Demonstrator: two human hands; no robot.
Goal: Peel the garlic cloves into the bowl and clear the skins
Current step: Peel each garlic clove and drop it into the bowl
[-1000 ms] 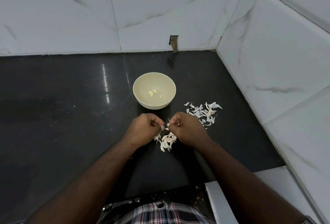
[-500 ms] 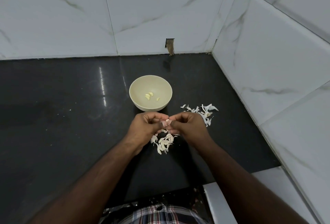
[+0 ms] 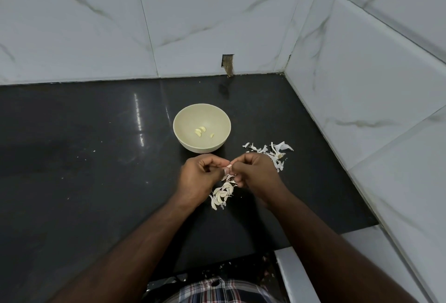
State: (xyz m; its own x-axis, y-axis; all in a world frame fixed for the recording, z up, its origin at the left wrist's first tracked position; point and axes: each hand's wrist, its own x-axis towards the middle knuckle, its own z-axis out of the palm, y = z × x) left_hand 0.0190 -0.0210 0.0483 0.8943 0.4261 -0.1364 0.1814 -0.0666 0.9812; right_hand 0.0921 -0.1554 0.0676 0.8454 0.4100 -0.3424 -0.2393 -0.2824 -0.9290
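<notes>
Left hand (image 3: 198,177) and right hand (image 3: 256,174) fingertips pinching one garlic clove (image 3: 228,165) between them. Unpeeled cloves (image 3: 222,194) beneath fingers; bowl (image 3: 185,119) just beyond; skins (image 3: 271,153) past right knuckles.

Bowl (image 3: 201,119) ahead, skins (image 3: 270,151) right; bare counter (image 3: 84,157) left.

A single head-worn wide-angle view looks forward and steeply down from above the near edge of the black table (image 3: 84,182). It faces the far tiled wall (image 3: 96,25) and the right-hand corner. The wide lens bends the tile lines, so nearness is hard to judge; the forearms reach in from the bottom edge.
</notes>
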